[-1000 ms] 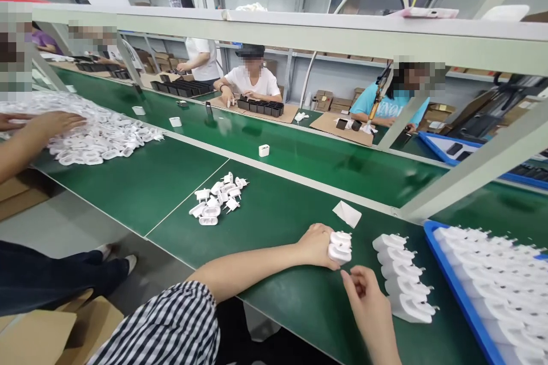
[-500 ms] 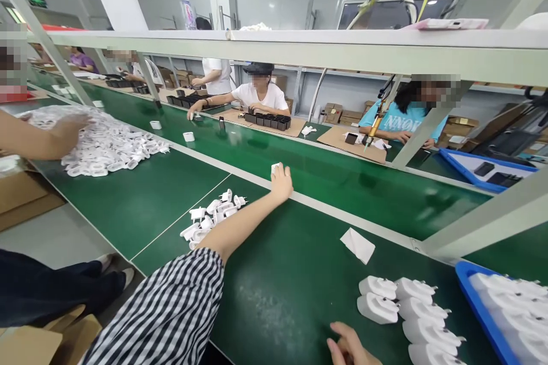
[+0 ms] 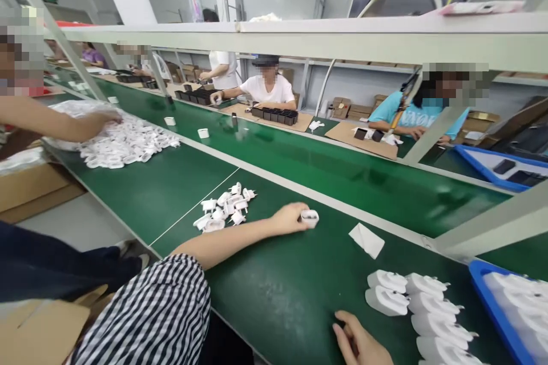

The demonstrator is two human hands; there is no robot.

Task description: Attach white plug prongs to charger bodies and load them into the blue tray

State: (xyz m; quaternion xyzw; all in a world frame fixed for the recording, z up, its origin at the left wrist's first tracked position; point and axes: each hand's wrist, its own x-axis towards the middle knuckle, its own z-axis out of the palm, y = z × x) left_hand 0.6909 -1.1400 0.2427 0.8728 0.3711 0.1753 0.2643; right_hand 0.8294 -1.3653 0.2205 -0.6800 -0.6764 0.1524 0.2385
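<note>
My left hand [image 3: 291, 218] rests on the green table, fingers closed on a small white charger body [image 3: 309, 217]. My right hand [image 3: 359, 343] lies at the bottom edge with its fingers curled; I cannot make out whether anything is in them. Just right of it are rows of white plug adapters [image 3: 422, 305] laid on their sides. A small heap of white plug parts [image 3: 225, 210] lies left of my left forearm. A folded white paper [image 3: 366, 239] lies between my hands.
A blue tray [image 3: 492, 302] of white adapters sits at the right edge. A co-worker's arm [image 3: 64, 122] reaches into a large pile of white parts [image 3: 128, 142] at the left. The green conveyor belt [image 3: 342, 168] carries white pieces; people work at the far bench behind it.
My left hand picked a white charger body off the belt edge and drew it back onto the table. The right hand stayed low near the adapter rows.
</note>
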